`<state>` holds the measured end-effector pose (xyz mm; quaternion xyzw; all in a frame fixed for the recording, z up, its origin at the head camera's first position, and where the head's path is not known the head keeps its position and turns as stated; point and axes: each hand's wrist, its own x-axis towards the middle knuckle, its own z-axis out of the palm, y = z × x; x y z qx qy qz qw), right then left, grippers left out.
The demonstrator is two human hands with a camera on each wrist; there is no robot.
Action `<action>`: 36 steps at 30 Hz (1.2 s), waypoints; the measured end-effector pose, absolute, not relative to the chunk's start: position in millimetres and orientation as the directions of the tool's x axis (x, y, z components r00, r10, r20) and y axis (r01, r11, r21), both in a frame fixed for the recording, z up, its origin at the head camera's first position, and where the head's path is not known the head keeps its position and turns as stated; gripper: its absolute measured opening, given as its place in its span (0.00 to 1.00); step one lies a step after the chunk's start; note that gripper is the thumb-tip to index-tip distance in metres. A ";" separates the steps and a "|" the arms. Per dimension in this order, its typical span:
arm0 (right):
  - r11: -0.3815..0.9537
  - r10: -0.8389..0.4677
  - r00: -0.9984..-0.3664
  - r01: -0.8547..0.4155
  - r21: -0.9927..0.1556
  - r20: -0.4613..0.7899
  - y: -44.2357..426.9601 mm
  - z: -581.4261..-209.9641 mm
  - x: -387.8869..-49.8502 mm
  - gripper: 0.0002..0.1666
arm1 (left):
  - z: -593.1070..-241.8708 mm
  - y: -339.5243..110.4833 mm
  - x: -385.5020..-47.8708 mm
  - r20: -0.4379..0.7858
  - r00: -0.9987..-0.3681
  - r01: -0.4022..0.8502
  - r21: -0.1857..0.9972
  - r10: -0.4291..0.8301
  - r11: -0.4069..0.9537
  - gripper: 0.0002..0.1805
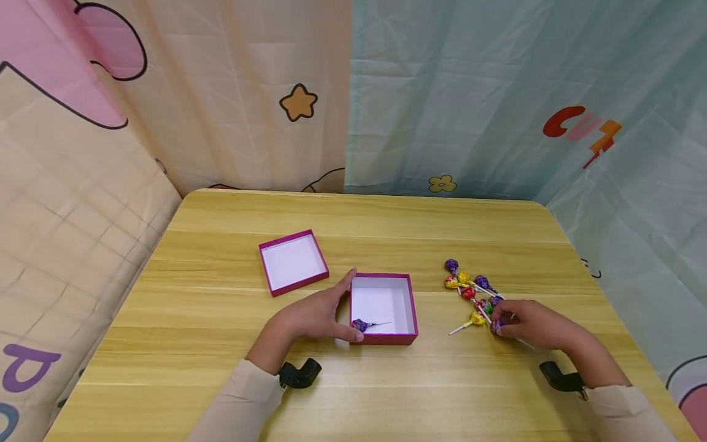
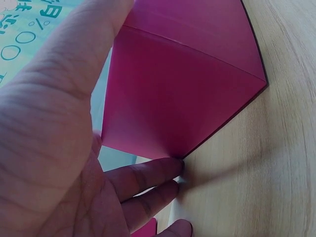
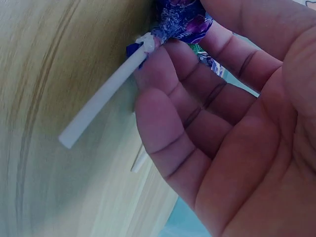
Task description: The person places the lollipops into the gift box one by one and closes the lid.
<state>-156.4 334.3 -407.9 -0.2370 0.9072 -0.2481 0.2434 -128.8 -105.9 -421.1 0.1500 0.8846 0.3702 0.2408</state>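
Note:
My left hand (image 1: 320,313) spans the left side of a magenta box (image 1: 413,307), its thumb at the front edge and fingers toward the back corner. Inside the white-lined box lies one purple-wrapped lollipop (image 1: 360,325). In the left wrist view, fingertips touch the magenta wall (image 2: 182,94) near the tabletop. On the right, my right hand (image 1: 533,322) pinches another purple lollipop (image 3: 180,22) by its wrapped head, and its white stick points away from the fingers. Beside that hand lies a loose cluster of lollipops, with yellow (image 1: 464,279), red (image 1: 468,293) and purple (image 1: 452,265) wrappers.
The open box lid (image 1: 294,264), white inside, lies behind and left of the box. Everything rests on a light wooden table (image 1: 221,362). Printed curtains (image 1: 453,92) hang behind it and at the sides. Each wrist carries a black camera mount (image 1: 301,373).

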 end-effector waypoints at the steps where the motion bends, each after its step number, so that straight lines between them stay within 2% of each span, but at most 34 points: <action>1: 0.759 -0.557 -0.764 -0.312 -0.571 -0.324 334.5 -408.2 -156.1 0.05 | -421.3 -106.0 -128.7 -0.315 -0.839 0.087 0.727 0.443 0.681 0.69; 18: 0.709 -0.611 -0.692 -0.263 -0.655 -0.384 333.1 -402.0 -155.0 0.04 | -422.1 -105.7 -129.2 -0.317 -0.840 0.085 0.725 0.440 0.683 0.69; 36: 0.688 -0.657 -0.660 -0.328 -0.647 -0.364 320.8 -380.6 -156.8 0.04 | -419.8 -105.4 -128.8 -0.322 -0.838 0.079 0.728 0.441 0.681 0.69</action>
